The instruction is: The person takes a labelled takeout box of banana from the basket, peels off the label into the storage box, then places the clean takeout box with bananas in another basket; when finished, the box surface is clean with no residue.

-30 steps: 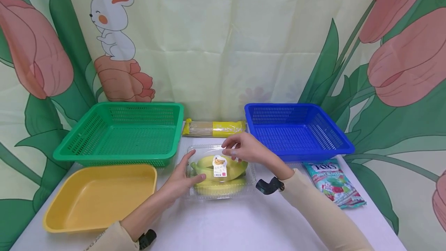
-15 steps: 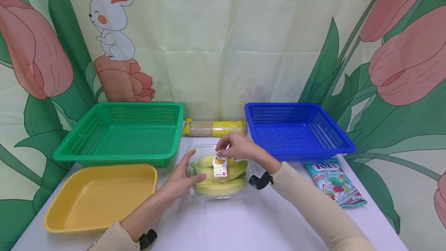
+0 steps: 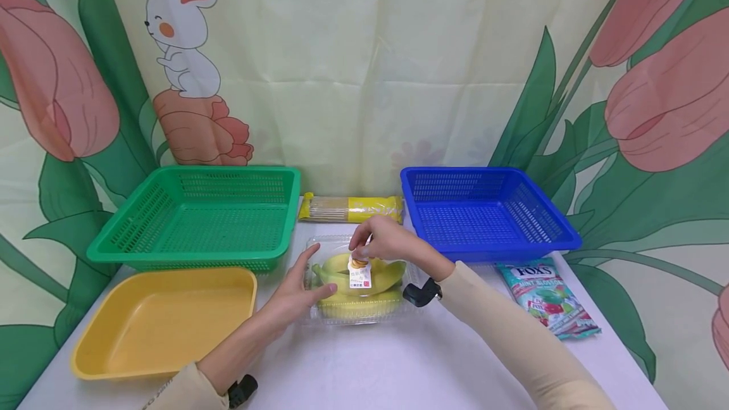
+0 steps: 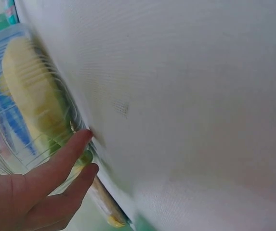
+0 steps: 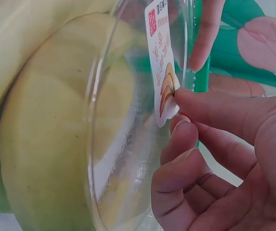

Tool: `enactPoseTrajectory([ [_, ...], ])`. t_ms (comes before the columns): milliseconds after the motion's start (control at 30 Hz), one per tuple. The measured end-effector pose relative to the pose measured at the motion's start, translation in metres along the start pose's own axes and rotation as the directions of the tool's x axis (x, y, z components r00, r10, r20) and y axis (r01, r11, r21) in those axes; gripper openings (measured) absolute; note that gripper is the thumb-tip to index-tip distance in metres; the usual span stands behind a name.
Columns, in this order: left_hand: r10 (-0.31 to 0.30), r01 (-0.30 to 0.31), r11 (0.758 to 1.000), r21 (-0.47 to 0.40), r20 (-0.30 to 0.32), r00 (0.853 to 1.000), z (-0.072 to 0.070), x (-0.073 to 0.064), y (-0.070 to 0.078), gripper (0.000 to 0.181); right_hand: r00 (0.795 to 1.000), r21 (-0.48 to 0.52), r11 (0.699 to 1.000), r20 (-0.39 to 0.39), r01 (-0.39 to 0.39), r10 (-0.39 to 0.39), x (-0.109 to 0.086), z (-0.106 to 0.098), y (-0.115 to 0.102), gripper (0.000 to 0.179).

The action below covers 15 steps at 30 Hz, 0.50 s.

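Note:
A clear plastic clamshell box of yellow-green bananas sits on the white table in the middle of the head view. On its lid is a white label with printed bananas. My right hand comes from the upper right and pinches the label's top edge between thumb and index finger; the right wrist view shows the thumb at the printed bananas, the other fingers curled below. My left hand lies along the box's left side, thumb and index finger spread. In the left wrist view its fingers are nearly straight against the clear wall.
A green basket stands at the back left, a yellow basin before it. At the back right is a blue basket, with a turquoise candy bag in front. A yellow noodle packet lies behind the box.
My right hand has moved left and slightly down, from above the lid to the label's top edge. My left hand and the box have stayed in place.

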<state>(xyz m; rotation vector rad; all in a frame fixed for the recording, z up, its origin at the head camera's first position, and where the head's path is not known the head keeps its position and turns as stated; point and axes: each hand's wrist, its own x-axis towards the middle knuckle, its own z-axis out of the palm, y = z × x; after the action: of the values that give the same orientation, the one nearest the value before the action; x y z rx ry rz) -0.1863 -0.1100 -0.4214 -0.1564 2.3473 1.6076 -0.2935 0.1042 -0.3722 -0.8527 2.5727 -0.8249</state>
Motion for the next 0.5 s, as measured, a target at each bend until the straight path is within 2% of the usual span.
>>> enactPoseTrajectory([
  [500, 0.009, -0.009, 1.0, -0.007, 0.0, 1.0, 0.0009, 0.0004, -0.002, 0.093, 1.0, -0.004, 1.0, 0.017, -0.006, 0.006, 0.001, 0.0015, 0.0, 0.004],
])
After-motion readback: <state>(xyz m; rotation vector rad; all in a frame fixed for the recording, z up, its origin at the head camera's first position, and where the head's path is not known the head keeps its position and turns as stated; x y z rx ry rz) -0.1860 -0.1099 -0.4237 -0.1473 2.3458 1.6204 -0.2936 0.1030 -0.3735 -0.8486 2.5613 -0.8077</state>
